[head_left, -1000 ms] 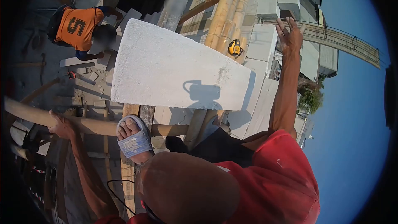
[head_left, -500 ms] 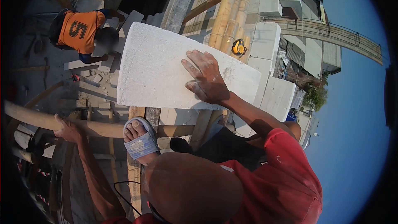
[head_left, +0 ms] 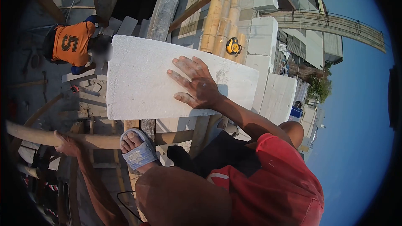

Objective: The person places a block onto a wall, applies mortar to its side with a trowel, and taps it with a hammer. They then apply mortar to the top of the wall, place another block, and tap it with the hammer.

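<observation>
My right hand (head_left: pixel 197 87) lies on a large white concrete block (head_left: pixel 140 79), fingers spread over its broad face. Pale dust coats its fingertips. At the far left, my left hand (head_left: pixel 68 144) wraps round a bamboo pole (head_left: pixel 104 142) that runs crosswise below the block. The block's right end reaches the pale block wall (head_left: pixel 261 35), while its left end juts out over the lower level. What supports the block underneath is mostly hidden.
A sandalled foot (head_left: pixel 139 150) stands on a timber beam. A yellow tape measure (head_left: pixel 233 46) rests by bamboo poles (head_left: pixel 215 14). Below left, a person in an orange shirt (head_left: pixel 72 44) bends over pale blocks. A red tape measure (head_left: pixel 75 88) lies near them.
The block has turned slightly, its left end swinging left and downward in the view. My right hand has moved with it; my left hand stays on the pole. The orange-shirted person has shifted their arms.
</observation>
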`<state>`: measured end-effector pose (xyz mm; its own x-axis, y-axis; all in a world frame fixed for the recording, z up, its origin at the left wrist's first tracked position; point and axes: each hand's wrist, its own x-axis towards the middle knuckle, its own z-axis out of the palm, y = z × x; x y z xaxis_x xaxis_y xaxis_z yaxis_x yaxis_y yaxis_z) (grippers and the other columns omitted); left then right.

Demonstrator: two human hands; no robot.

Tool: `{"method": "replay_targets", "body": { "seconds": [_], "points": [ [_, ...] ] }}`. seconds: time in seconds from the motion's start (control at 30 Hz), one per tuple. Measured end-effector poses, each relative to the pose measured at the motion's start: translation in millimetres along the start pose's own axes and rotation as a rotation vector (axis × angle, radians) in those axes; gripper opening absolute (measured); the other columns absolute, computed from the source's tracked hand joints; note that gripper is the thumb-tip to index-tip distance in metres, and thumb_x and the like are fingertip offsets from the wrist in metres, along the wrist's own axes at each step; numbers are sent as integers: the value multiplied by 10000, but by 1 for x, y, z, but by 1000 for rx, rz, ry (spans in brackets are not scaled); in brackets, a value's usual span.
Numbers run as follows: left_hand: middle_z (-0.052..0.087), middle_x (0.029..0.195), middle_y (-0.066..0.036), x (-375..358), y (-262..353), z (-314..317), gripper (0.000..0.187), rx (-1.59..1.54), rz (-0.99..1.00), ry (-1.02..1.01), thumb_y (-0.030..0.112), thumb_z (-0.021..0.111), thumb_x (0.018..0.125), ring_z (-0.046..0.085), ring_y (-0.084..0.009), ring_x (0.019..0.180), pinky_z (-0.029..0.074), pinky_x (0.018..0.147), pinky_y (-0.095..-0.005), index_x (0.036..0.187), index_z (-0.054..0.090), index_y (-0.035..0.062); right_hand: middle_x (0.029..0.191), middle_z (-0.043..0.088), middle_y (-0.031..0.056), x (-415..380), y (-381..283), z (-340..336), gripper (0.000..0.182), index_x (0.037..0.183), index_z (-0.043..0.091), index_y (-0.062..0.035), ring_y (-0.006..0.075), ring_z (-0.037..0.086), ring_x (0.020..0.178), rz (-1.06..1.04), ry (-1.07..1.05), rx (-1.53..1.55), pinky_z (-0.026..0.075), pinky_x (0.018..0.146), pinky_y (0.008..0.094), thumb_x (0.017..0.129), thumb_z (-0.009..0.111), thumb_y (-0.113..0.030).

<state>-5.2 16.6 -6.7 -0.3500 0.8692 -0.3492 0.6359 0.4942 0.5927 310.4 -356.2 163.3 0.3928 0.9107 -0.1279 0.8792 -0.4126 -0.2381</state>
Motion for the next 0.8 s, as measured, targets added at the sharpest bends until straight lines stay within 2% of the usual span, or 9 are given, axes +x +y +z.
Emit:
{"method": "replay_targets", "body": {
  "seconds": [0.2, 0.33, 0.43, 0.5, 0.57, 0.63, 0.67, 0.8],
  "points": [
    [698, 1161, -193, 3, -4, 3, 792, 46, 42, 57, 657, 708, 820, 682, -359, 1037, 520, 938, -470, 1270, 631, 10, 1535, 431, 145, -2, 4, 0, 613, 1441, 553, -138, 326, 369, 1441, -36, 87, 61, 246, 1189, 533, 949, 602, -501],
    [679, 1197, -202, 4, -3, 2, 838, 55, -2, 23, 670, 692, 822, 677, -371, 1050, 522, 944, -473, 1329, 578, 13, 1529, 438, 130, -2, 3, -1, 617, 1433, 560, -144, 306, 371, 1441, -32, 92, 47, 262, 1187, 526, 936, 619, -505],
    [656, 1224, -219, -15, 9, 0, 898, 56, 10, 10, 681, 675, 829, 673, -374, 1061, 524, 947, -476, 1385, 499, -1, 1540, 423, 153, -3, 3, -1, 591, 1440, 555, -136, 331, 361, 1446, -6, 72, 52, 237, 1192, 534, 953, 606, -469],
    [650, 1203, -239, -13, 11, -3, 934, 58, -1, -16, 688, 664, 835, 672, -373, 1061, 525, 946, -465, 1394, 449, -29, 1534, 422, 161, 0, 4, -1, 585, 1438, 548, -129, 342, 361, 1441, -1, 32, 21, 238, 1185, 548, 966, 581, -473],
    [656, 1184, -225, -9, 2, 5, 891, 53, 12, 106, 677, 667, 845, 664, -363, 1063, 500, 949, -453, 1382, 456, -2, 1519, 431, 174, 1, 4, 4, 580, 1433, 541, -115, 367, 375, 1425, -36, 68, 3, 244, 1171, 573, 980, 553, -477],
    [673, 1173, -202, 3, -14, 10, 863, -9, 118, 161, 646, 665, 863, 655, -366, 1073, 475, 961, -436, 1398, 441, 7, 1504, 440, 187, 4, 4, 10, 576, 1427, 535, -101, 392, 389, 1409, -68, 96, 2, 249, 1157, 598, 994, 526, -481],
    [670, 1182, -208, 3, -12, 13, 847, -21, 120, 176, 626, 668, 868, 652, -368, 1084, 473, 964, -436, 1396, 442, 4, 1503, 436, 202, 5, 1, 10, 574, 1426, 533, -88, 403, 398, 1406, -62, 93, -42, 250, 1149, 606, 1028, 457, -495],
    [656, 1216, -230, -15, 6, 6, 783, -15, 44, 192, 545, 681, 890, 638, -374, 1127, 466, 977, -437, 1391, 446, -10, 1527, 405, 222, 4, 2, 16, 617, 1448, 488, -39, 421, 348, 1431, -82, 95, -13, 225, 1158, 600, 1040, 424, -497]
  ]
}}
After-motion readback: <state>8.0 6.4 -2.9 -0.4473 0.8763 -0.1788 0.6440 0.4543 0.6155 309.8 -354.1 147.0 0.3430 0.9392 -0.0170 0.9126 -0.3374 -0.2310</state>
